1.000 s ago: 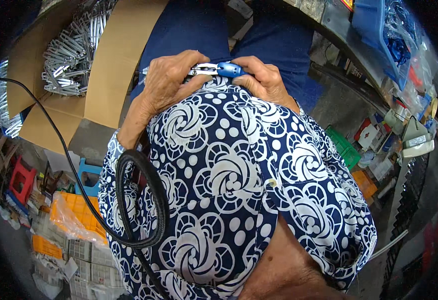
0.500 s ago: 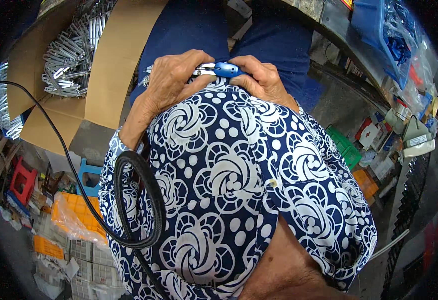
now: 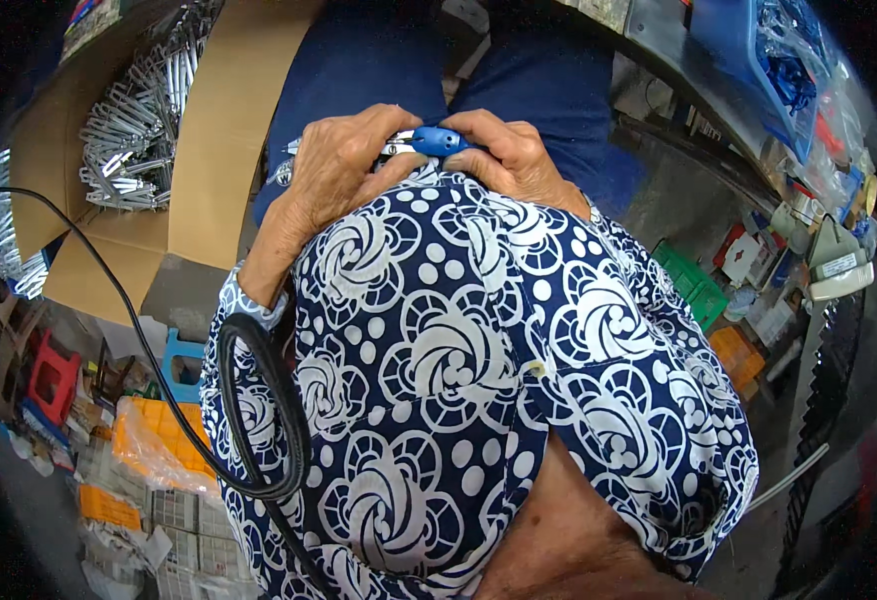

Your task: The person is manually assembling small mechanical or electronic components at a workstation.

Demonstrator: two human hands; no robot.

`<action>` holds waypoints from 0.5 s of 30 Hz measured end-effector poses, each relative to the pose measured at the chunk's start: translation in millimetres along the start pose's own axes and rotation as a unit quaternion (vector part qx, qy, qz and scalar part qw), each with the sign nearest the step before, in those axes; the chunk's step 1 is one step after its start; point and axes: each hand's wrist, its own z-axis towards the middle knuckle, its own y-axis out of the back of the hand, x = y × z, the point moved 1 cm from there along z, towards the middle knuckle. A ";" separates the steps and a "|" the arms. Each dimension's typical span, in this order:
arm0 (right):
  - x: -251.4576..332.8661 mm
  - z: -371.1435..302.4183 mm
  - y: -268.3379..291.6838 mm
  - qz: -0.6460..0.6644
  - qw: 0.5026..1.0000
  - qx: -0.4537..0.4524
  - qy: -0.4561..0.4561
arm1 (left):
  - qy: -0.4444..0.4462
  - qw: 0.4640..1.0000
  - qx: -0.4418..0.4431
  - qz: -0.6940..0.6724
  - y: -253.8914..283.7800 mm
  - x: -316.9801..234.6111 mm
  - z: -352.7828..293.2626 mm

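Note:
My left hand is closed on a slim silver metal part, held low in front of my patterned shirt and above my lap. One end of the metal pokes out past the far side of that hand. A blue plastic sleeve with small dark holes sits at the other end of the metal. My right hand grips the sleeve's right end between thumb and forefinger, its other fingers curled. How far the metal runs inside the sleeve is hidden.
At the left, an open cardboard box holds many loose silver metal parts. A blue bin stands at the far right. A black cable hangs across the left side. A blue stool and orange crate are below the box.
My right hand and the blue sleeve have shifted slightly left, closer to my left hand. Less of the silver metal shows between the hands. The whole view has also moved a little.

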 end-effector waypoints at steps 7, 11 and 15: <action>-1.9 -0.5 12.2 -0.016 0.999 0.016 0.041 | -0.015 1.000 0.007 -0.004 -6.4 -3.5 11.2; -2.1 -1.2 12.8 -0.010 0.999 0.016 0.043 | -0.002 1.000 0.015 -0.007 -10.3 -4.5 11.2; -2.1 -2.6 13.6 -0.022 0.998 0.019 0.050 | -0.006 1.000 0.020 -0.002 -12.3 -5.1 11.1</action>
